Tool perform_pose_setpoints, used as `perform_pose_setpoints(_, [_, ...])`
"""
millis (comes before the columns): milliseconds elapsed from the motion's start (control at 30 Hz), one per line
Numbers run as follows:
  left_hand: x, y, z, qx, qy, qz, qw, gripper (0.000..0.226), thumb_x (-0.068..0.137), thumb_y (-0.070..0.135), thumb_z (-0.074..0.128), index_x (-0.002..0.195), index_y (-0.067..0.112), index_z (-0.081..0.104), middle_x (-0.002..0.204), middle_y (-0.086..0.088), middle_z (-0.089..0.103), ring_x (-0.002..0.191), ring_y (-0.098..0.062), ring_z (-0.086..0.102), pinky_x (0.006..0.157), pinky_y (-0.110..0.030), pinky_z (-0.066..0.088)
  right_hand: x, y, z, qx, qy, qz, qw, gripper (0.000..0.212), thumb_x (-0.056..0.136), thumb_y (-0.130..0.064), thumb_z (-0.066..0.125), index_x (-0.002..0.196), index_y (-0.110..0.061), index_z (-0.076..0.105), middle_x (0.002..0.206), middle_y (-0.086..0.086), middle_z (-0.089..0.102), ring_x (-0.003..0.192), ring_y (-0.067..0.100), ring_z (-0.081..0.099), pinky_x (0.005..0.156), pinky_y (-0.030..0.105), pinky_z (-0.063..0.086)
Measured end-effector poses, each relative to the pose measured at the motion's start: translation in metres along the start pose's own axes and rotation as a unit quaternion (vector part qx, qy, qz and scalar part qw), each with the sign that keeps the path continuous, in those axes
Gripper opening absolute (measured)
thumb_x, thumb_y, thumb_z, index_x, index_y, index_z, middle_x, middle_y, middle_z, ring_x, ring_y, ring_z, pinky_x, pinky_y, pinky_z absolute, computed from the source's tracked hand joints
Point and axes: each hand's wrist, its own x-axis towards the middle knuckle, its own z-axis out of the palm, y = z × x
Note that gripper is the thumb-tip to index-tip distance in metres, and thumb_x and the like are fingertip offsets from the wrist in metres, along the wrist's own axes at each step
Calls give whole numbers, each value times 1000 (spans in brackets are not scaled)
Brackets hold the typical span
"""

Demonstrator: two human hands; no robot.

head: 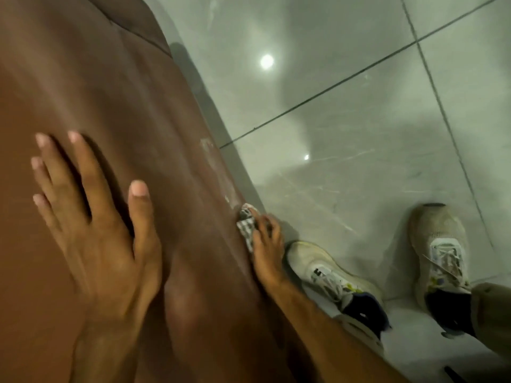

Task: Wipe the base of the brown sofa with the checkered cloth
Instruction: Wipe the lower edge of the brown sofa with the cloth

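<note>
The brown sofa fills the left half of the view, seen from above. My left hand lies flat on its top with the fingers spread. Lower down, at the sofa's side near the floor, my right hand is closed on the black-and-white checkered cloth and presses it against the brown surface. Whitish dusty smears show on the sofa's edge just above the cloth. Most of the cloth is hidden under my fingers.
Glossy grey floor tiles with dark grout lines lie to the right of the sofa. My two feet in worn white shoes stand on the tiles close to my right hand.
</note>
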Motion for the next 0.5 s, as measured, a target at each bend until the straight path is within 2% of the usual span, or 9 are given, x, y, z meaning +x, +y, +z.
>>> perform_pose_setpoints(67, [16, -4, 0, -6, -2, -5, 1000, 70, 121, 46, 28, 180, 17, 6, 189, -15, 7, 175, -37, 10, 142, -59, 16, -10, 11, -6, 61, -45, 33, 997, 53, 114, -47, 35, 166, -42, 25, 180, -1, 21, 167, 25, 16, 135, 55, 16])
perform_pose_setpoints(167, [22, 2, -1, -16, 13, 3, 1000, 70, 121, 47, 29, 180, 14, 10, 188, -19, 9, 174, -41, 12, 143, -56, 12, -51, 15, -13, 35, -82, -23, 996, 57, 98, -73, 23, 154, -67, 15, 178, -24, 7, 167, 4, 3, 138, 49, 6])
perform_pose_setpoints(267, [23, 7, -6, -67, 13, -6, 998, 73, 118, 48, 28, 179, 12, 13, 188, -19, 5, 176, -39, 4, 142, -52, 2, -46, -30, 6, -38, -89, -89, 991, 49, 104, -66, 19, 146, -81, 1, 172, -34, -8, 164, -1, -9, 138, 47, 1])
perform_pose_setpoints(333, [27, 5, -4, -64, 14, -1, 998, 74, 117, 49, 29, 180, 13, 12, 188, -18, 5, 176, -38, 4, 143, -54, 3, 3, -87, 30, -57, -86, -178, 979, 53, 105, -66, 15, 156, -74, 2, 174, -33, -8, 163, -1, -9, 136, 46, -1])
perform_pose_setpoints(400, [36, -2, 0, -38, 17, 21, 999, 74, 117, 50, 30, 180, 14, 11, 188, -18, 7, 175, -40, 8, 142, -61, 11, 61, -136, 47, -56, -78, -247, 964, 55, 111, -54, 19, 166, -54, 11, 181, -18, 4, 167, 8, -1, 137, 46, 2])
perform_pose_setpoints(467, [47, -8, 3, -18, 18, 31, 999, 74, 118, 50, 30, 180, 13, 10, 188, -19, 10, 174, -40, 12, 140, -64, 17, 102, -141, 51, -13, -78, -227, 971, 54, 117, -31, 25, 171, -30, 18, 182, 1, 17, 169, 23, 11, 138, 50, 9])
perform_pose_setpoints(500, [51, -8, 3, -14, 19, 28, 999, 74, 119, 50, 30, 179, 12, 10, 188, -19, 10, 174, -41, 12, 140, -63, 17, 107, -127, 47, 7, -87, -197, 977, 54, 117, -27, 26, 170, -22, 19, 181, 5, 19, 168, 26, 15, 137, 51, 13])
